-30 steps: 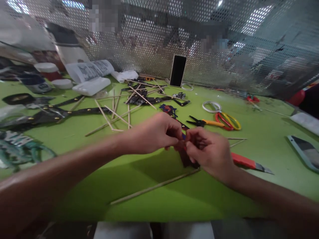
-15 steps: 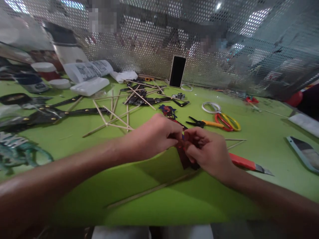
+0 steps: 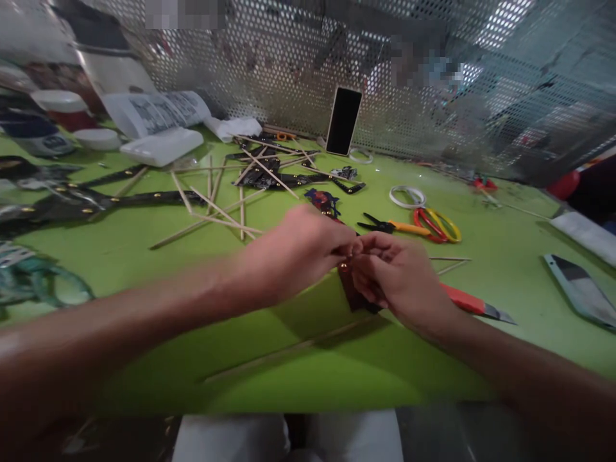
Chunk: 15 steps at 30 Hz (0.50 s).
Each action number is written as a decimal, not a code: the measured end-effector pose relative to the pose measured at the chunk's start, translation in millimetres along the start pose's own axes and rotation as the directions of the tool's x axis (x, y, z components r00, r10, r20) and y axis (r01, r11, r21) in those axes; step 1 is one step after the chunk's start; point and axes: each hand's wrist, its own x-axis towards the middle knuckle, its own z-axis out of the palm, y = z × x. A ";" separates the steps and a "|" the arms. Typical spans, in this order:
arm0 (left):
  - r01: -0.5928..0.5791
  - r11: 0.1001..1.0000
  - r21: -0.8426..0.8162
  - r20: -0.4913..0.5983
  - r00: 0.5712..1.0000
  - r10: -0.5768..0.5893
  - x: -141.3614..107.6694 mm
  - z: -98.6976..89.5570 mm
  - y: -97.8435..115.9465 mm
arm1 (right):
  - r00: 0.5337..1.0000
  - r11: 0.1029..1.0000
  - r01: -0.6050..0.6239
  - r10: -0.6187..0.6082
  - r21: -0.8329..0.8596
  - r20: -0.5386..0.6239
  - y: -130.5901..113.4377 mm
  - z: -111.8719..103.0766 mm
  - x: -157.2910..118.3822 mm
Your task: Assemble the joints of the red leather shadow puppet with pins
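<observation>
My left hand [image 3: 299,253] and my right hand [image 3: 402,276] meet at the middle of the table, fingertips touching. The fingers of both are pinched over a flat, jointed cut-out figure [image 3: 323,200], painted dark blue and red at its far end. Below the fingers hangs a dark brown part [image 3: 355,296], and a small gold stud [image 3: 343,265] shows by the left fingertips. Whatever the left fingers pinch is hidden; the right fingers close on the figure. A thin wooden stick [image 3: 279,356] lies in front of the hands. Just right of my right hand is a red box cutter [image 3: 464,299], blade out.
Black jointed cut-outs [image 3: 269,174] and several thin sticks [image 3: 226,221] spread behind my left hand. Orange-handled pliers [image 3: 409,228] lie beyond the right one, near a white ring [image 3: 407,196]. A phone [image 3: 344,122] leans on the perforated metal screen [image 3: 289,77]. Paint jars [image 3: 65,109] stand far left.
The view has tilted, so the table things sit higher in the picture. Both hands stay together at the figure, their fingers slightly shifted; a gold stud now shows beneath the left fingertips.
</observation>
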 end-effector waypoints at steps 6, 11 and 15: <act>-0.360 0.762 0.537 0.003 0.905 0.426 -10.3 10.4 0.6 | 0.956 0.882 -0.291 0.248 0.371 0.159 -6.6 -3.7 5.9; -0.373 0.750 0.547 0.006 0.897 0.442 -11.3 11.1 -1.0 | 0.951 0.860 -0.309 0.267 0.406 0.157 -8.9 -6.3 5.6; -0.264 0.874 0.407 -0.035 0.952 0.303 -11.7 13.6 -2.0 | 0.976 0.913 -0.217 0.194 0.345 0.101 -7.4 -7.4 4.9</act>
